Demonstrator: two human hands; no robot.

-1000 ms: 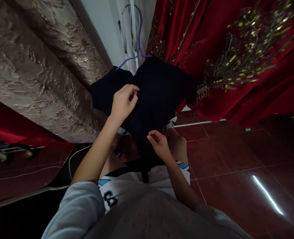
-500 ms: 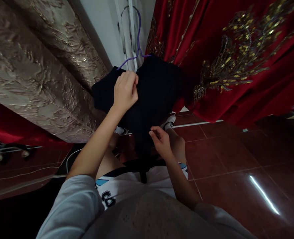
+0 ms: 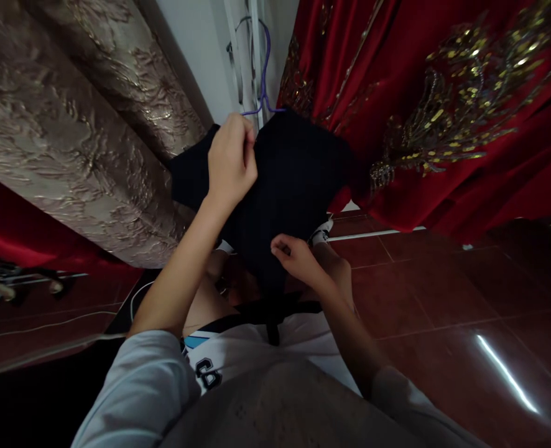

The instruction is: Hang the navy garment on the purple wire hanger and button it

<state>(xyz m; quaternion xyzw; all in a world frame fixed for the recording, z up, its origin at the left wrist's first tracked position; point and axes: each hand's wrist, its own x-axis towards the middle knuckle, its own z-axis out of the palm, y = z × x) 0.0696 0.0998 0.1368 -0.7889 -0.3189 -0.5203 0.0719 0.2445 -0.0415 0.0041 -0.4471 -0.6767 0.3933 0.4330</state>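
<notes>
A dark navy or black garment hangs from a purple hanger in front of me, its lower part reaching toward my lap. My left hand is closed over the garment's upper left part, near the neckline, and covers the hanger's left arm. What its curled fingers hold is hidden. Lower down, my right hand is at the garment's front with thumb and fingers pinched together. Anything between those fingertips is too small or dark to make out.
A beige textured cloth hangs at the left. Red fabric with gold sequins hangs at the right. Behind the hanger stand white metal poles. A pale cord crosses the left side above the red tiled floor.
My left hand has risen slightly and shifted left over the hanger's arm. My right hand has moved a little left, its fingers drawn closer together. The view has shifted slightly.
</notes>
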